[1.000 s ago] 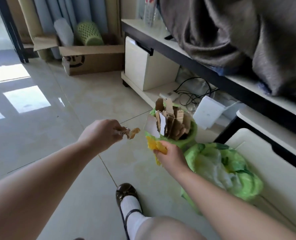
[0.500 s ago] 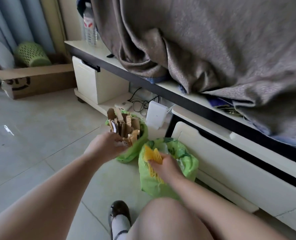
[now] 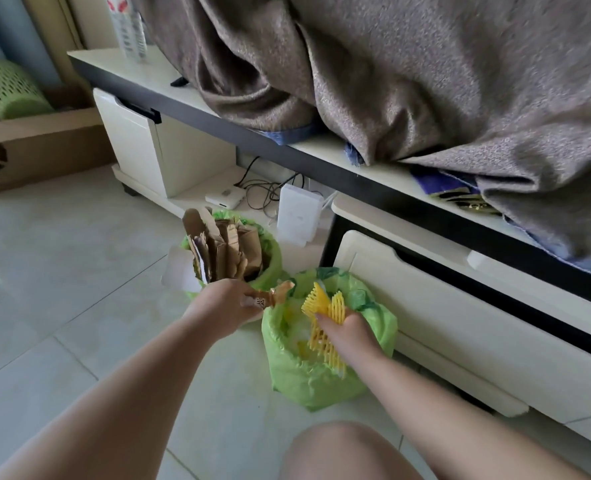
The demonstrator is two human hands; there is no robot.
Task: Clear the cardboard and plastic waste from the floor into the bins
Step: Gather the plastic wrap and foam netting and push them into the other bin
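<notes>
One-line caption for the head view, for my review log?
Right hand holds yellow plastic mesh over green bag-lined bin; left hand holds brown cardboard scrap.

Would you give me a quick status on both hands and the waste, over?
Left hand pinches cardboard scrap beside the cardboard bin. Right hand grips yellow plastic mesh over the green bag. Nothing in the way.

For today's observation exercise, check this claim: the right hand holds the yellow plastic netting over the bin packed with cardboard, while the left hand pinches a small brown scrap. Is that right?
Not quite. In the head view, the right hand holds the yellow plastic netting over the green bag bin, not the cardboard-filled bin behind it. The left hand does pinch a small brown scrap.
</notes>
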